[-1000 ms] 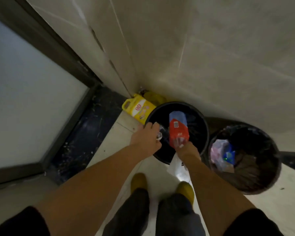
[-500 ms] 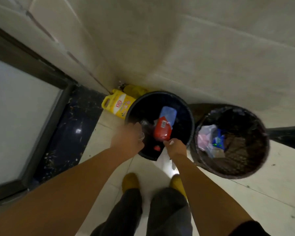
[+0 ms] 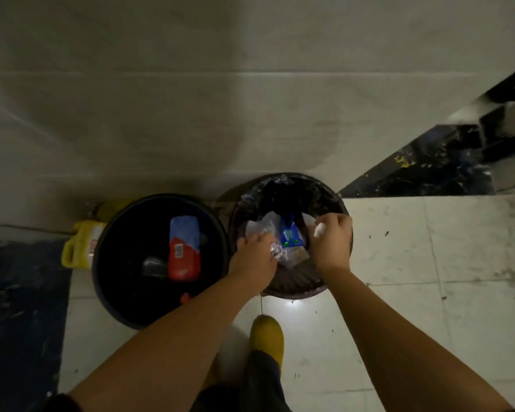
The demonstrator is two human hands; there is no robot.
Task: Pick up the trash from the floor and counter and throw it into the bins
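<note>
Two round bins stand against the wall. The left black bin (image 3: 107, 263) holds a red and blue packet (image 3: 183, 251). The right bin (image 3: 336, 203), lined with a dark bag, holds white wrappers and a blue packet (image 3: 290, 237). My left hand (image 3: 254, 260) hangs over the right bin's near-left side, closed on a crumpled clear wrapper (image 3: 275, 251). My right hand (image 3: 330, 242) is over the same bin's right side, fingers closed on a small white crumpled scrap (image 3: 319, 231).
A yellow jug (image 3: 79, 248) leans against the wall left of the black bin. Pale floor tiles with dark specks spread to the right. A dark speckled sill (image 3: 422, 171) runs at the upper right. My yellow shoe (image 3: 265, 334) stands just below the bins.
Both hands moved from the left black bin over to the right bin. The red and blue packet left my right hand and lies in the black bin.
</note>
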